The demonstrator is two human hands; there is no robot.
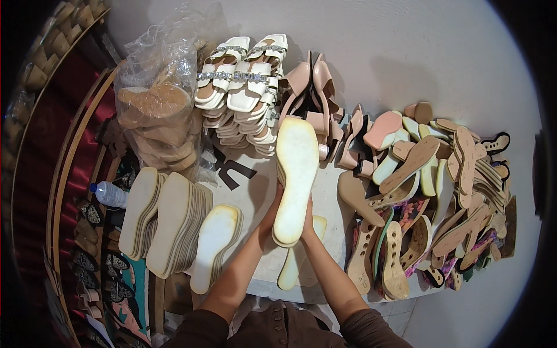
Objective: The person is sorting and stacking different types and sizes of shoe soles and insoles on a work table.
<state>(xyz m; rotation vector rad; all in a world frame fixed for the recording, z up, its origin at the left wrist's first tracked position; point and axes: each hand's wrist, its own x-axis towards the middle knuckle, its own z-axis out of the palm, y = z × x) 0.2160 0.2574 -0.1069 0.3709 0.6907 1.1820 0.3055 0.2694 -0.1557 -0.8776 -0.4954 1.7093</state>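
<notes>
Left hand (278,200) and right hand (308,217) grasp a stack of soles (297,180)

Held mid-view above the table (249,196), broad end towards twelve o'clock, the stack is clasped from both sides, the hands partly hidden behind it. Around it: piles of pale soles (175,223) at eight o'clock, white sandals (248,84) at eleven, pink heels (297,81) at twelve, a mixed heap (444,188) at three.

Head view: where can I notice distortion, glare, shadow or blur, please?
In the head view, the wooden rail bows along the left; highlights streak the clear plastic bag; a soft shadow lies on the wall above the sole pile; the held stack of soles shows no obvious motion blur.
</notes>
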